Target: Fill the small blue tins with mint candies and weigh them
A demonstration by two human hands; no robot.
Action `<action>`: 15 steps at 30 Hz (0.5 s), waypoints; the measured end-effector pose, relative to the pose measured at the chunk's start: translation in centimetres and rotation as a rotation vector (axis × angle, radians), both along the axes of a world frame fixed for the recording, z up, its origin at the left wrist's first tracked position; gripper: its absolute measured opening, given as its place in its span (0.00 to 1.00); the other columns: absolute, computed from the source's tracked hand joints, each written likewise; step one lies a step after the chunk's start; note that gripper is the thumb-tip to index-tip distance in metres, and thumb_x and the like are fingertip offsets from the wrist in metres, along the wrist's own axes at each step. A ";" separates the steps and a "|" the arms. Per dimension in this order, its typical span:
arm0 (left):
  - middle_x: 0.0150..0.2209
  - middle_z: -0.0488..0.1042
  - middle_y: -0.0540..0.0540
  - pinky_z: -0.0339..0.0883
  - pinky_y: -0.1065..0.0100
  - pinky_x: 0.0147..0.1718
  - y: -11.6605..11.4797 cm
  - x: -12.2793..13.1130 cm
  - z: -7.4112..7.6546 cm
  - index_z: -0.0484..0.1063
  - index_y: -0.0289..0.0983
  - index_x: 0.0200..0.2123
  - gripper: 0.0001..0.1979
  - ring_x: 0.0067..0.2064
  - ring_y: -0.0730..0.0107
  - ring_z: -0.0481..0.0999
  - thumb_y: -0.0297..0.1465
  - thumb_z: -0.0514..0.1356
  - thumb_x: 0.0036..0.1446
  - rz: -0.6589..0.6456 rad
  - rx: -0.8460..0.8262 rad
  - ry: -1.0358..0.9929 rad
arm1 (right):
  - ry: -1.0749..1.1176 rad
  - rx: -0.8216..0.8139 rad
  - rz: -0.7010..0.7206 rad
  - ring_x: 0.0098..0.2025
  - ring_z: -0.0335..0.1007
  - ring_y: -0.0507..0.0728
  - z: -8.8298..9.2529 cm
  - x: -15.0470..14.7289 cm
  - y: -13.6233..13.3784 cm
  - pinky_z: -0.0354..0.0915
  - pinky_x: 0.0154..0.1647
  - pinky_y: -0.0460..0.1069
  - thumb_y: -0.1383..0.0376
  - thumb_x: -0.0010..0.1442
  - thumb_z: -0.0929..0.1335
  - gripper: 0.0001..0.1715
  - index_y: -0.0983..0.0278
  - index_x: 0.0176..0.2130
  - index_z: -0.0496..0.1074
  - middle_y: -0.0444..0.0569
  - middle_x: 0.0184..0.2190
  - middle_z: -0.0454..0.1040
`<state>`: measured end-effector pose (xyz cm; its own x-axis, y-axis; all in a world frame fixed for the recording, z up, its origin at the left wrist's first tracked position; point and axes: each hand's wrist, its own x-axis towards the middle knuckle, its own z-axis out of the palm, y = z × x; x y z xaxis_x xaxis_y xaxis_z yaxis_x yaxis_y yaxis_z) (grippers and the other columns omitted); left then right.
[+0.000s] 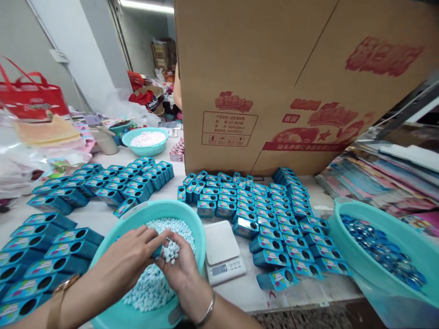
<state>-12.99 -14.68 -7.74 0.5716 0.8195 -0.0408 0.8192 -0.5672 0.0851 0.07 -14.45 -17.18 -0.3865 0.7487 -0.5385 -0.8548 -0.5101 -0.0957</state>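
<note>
Both my hands are over a teal basin (199, 228) full of small pale blue tablets (151, 288). My right hand (180, 262) is cupped palm up and holds a small heap of these tablets. My left hand (132, 256) has its fingers closed round a small blue tin (157, 251), held against the right palm; most of the tin is hidden. A white digital scale (222, 251) sits just right of the basin.
Rows of blue tins (274, 224) with round holes cover the table on the right, and more tins (44, 260) on the left. A second teal basin (387, 246) holds blue lids. A big cardboard box (274, 77) stands behind. A far bowl (147, 141) holds tablets.
</note>
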 end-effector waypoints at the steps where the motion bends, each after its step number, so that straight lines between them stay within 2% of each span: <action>1: 0.42 0.72 0.43 0.65 0.59 0.41 0.0 0.0 0.0 0.61 0.47 0.61 0.29 0.43 0.57 0.70 0.23 0.52 0.57 0.003 -0.002 0.010 | 0.012 0.001 0.008 0.28 0.68 0.51 0.0 0.0 0.0 0.69 0.28 0.47 0.64 0.45 0.73 0.16 0.64 0.36 0.71 0.43 0.27 0.72; 8: 0.44 0.73 0.43 0.66 0.61 0.43 0.2 -0.6 0.4 0.60 0.46 0.61 0.26 0.44 0.59 0.71 0.28 0.54 0.59 0.015 -0.036 -0.049 | 0.020 -0.022 0.013 0.30 0.69 0.52 0.1 -0.3 -0.2 0.69 0.30 0.47 0.66 0.47 0.71 0.10 0.64 0.33 0.72 0.44 0.26 0.72; 11: 0.50 0.72 0.44 0.66 0.63 0.48 0.2 -1.0 0.2 0.58 0.48 0.62 0.26 0.50 0.60 0.70 0.32 0.55 0.61 0.008 -0.035 -0.179 | 0.001 -0.060 -0.017 0.30 0.70 0.52 0.7 0.4 0.1 0.70 0.30 0.47 0.67 0.49 0.71 0.08 0.65 0.34 0.72 0.44 0.26 0.73; 15: 0.53 0.71 0.47 0.67 0.66 0.51 0.3 -0.8 -0.3 0.60 0.47 0.59 0.24 0.54 0.61 0.71 0.38 0.58 0.59 0.050 0.039 -0.398 | -0.009 -0.087 -0.093 0.31 0.73 0.53 2.2 3.0 1.2 0.71 0.32 0.47 0.68 0.53 0.69 0.06 0.67 0.34 0.72 0.48 0.27 0.75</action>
<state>-13.81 -14.34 -8.07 0.4956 0.8435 0.2072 0.7535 -0.5361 0.3806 3.08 -13.28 -15.00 -0.3125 0.7315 -0.6060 -0.8980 -0.4355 -0.0625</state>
